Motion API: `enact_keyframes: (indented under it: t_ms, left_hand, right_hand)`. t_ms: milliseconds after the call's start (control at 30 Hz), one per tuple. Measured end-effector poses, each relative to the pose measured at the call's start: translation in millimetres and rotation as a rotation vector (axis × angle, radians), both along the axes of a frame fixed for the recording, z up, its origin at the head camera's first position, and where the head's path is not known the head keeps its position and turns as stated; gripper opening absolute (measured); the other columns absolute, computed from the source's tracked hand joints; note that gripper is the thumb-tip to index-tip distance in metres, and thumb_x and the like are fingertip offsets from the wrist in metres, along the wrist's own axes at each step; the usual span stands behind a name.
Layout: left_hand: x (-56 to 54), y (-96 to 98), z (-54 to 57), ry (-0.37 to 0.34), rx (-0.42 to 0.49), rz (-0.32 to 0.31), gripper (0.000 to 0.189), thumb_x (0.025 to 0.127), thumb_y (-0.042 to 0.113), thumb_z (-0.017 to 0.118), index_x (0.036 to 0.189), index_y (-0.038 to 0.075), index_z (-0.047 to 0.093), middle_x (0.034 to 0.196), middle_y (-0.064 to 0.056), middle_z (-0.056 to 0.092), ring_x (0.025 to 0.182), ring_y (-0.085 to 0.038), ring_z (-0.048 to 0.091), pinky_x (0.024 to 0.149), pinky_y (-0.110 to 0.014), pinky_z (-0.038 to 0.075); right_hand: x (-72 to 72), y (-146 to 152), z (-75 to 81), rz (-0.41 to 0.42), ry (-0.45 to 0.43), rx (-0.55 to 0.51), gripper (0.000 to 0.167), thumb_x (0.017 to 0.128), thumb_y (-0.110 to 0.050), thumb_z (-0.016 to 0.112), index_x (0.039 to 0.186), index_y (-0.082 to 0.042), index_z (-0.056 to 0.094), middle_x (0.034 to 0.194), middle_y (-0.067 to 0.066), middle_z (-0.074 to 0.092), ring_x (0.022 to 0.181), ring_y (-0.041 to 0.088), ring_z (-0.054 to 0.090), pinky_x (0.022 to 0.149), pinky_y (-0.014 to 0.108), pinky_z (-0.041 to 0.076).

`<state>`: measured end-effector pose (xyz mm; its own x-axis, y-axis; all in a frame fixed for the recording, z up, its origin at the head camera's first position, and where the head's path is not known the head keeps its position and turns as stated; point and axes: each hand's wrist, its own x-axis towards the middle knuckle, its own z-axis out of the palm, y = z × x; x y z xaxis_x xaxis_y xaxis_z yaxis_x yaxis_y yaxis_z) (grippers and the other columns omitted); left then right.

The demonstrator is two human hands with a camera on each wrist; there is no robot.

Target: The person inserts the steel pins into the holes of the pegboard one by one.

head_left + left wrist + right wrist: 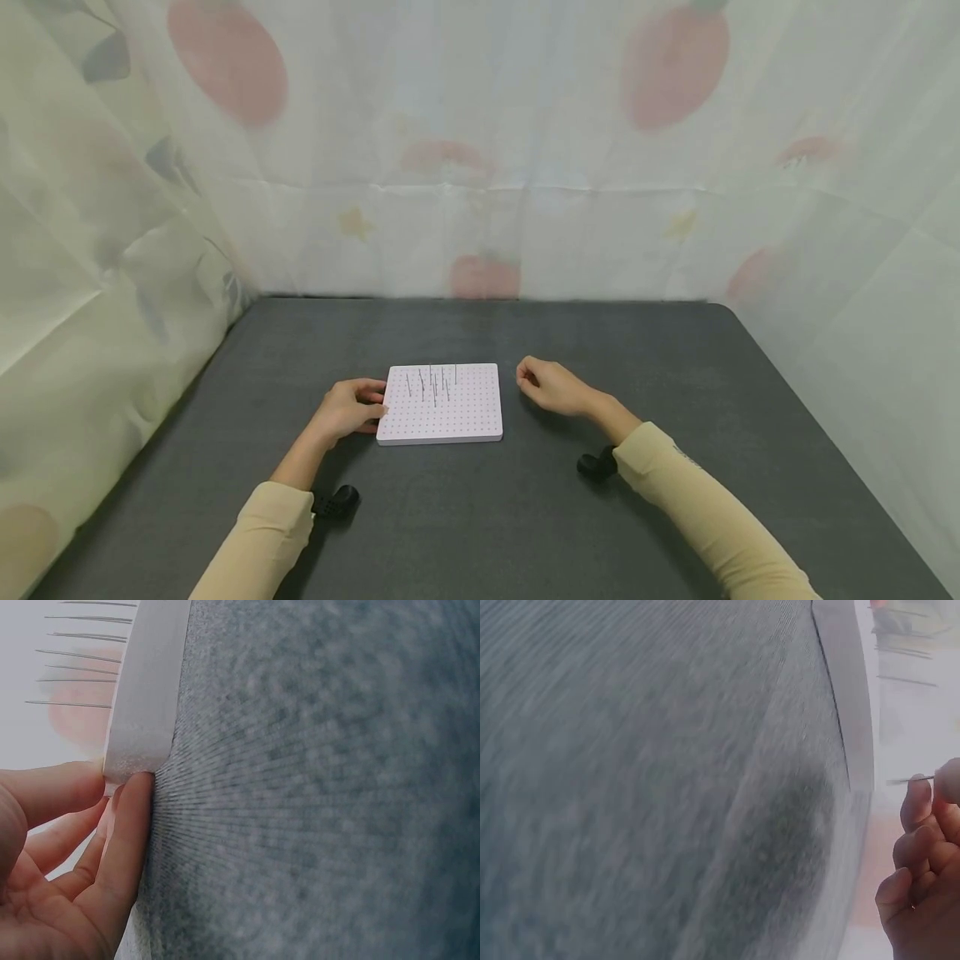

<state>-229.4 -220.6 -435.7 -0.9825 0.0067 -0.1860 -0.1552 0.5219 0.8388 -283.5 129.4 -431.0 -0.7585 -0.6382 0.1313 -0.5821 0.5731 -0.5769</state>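
Observation:
A white board (pixel 442 421) with a grid of small holes lies flat on the table, and several thin metal needles (pixel 434 388) stand in its left and middle part. My left hand (pixel 347 410) grips the board's left edge, thumb on the top and fingers against the side. In the left wrist view the same hand (pixel 82 855) pinches the board's corner (pixel 139 750). To the right of the board my right hand (pixel 553 387) is raised a little over the table, fingers curled. The right wrist view shows a thin needle (pixel 911 780) pinched between its thumb and index finger.
The dark grey table (pixel 480 533) runs back to a pale curtain (pixel 480 125) printed with fruit. More curtain (pixel 97 292) closes in the left side and the right side. A black wrist camera (pixel 341 500) is strapped under the left forearm, another (pixel 597 465) under the right.

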Motion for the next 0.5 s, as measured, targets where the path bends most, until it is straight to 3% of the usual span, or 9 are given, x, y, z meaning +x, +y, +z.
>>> enact_keyframes:
  t_ms: [267,500]
  left_hand:
    - [-0.5,0.6,-0.2,0.001,0.004,-0.001,0.048,0.082,0.002,0.065,0.128,-0.003,0.05,0.109,-0.021,0.057,0.079,-0.018,0.064,0.064,-0.034,0.058]
    - [-0.9,1.2,0.7,0.0,0.001,-0.003,0.048,0.082,0.003,0.065,0.128,-0.002,0.05,0.11,-0.021,0.056,0.079,-0.019,0.064,0.064,-0.034,0.058]
  right_hand:
    - [1.7,-12,4.1,-0.003,-0.03,-0.068,0.003,0.093,-0.013,0.051,0.094,-0.011,0.05,0.077,-0.001,0.054,0.06,0.009,0.046,0.053,0.021,0.041]
    - [3.0,-23,7.6,0.044,-0.04,-0.117,0.005,0.094,-0.015,0.049,0.095,-0.01,0.05,0.078,-0.001,0.052,0.062,0.01,0.045,0.054,0.022,0.039]
